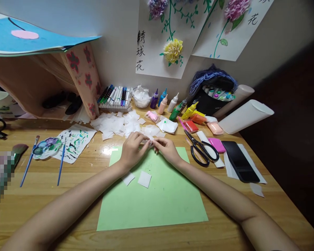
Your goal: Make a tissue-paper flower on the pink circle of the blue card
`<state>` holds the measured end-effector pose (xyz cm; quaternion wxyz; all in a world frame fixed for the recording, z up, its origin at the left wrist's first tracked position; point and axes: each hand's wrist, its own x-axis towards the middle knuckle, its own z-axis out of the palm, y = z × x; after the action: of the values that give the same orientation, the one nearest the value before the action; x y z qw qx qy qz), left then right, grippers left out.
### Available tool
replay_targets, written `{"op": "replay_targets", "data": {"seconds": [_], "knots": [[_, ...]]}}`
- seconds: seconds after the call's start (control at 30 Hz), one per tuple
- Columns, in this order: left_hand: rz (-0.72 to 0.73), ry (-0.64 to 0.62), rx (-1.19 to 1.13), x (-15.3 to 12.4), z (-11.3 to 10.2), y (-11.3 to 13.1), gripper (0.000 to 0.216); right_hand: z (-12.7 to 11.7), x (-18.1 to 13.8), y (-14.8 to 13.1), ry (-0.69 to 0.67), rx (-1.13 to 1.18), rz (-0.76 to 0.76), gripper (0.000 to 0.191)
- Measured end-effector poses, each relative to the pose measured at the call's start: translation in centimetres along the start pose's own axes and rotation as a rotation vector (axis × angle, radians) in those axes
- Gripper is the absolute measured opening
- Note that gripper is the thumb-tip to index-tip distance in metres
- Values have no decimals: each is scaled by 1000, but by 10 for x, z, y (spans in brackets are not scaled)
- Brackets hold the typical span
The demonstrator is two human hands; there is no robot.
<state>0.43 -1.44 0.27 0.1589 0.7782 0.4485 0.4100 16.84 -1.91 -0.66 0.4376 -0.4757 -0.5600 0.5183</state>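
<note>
Above the far edge of a light green sheet (157,205), my left hand (134,148) and my right hand (167,150) meet at the fingertips. Both pinch a small piece of thin white paper (151,141), mostly hidden by the fingers. On the green sheet below lies a white paper square (144,179). A second white square (128,178) sits partly under my left wrist. Just beyond the hands, many thin white paper squares (112,123) are spread in a loose pile.
Black-handled scissors (202,148) and a phone (240,162) lie at the right. Paint bottles (176,112), a bowl of white paper (141,101) and markers (116,96) line the wall. Paintbrushes (61,164) and a paint-stained sheet (77,141) are at the left, near a painted box (81,76).
</note>
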Motion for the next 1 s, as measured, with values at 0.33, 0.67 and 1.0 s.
{"op": "replay_targets", "data": {"seconds": [0.33,0.67,1.0], "knots": [[38,-45,-29,1,2,-1,10,-2,-3,-2,-58,-28,-17,30],[10,-34,-85,1,2,-2,9,-2,-3,3,-49,-101,-41,29],[1,-32,-116,2,1,-1,9,-1,-4,-1,-38,-123,-43,25]]}}
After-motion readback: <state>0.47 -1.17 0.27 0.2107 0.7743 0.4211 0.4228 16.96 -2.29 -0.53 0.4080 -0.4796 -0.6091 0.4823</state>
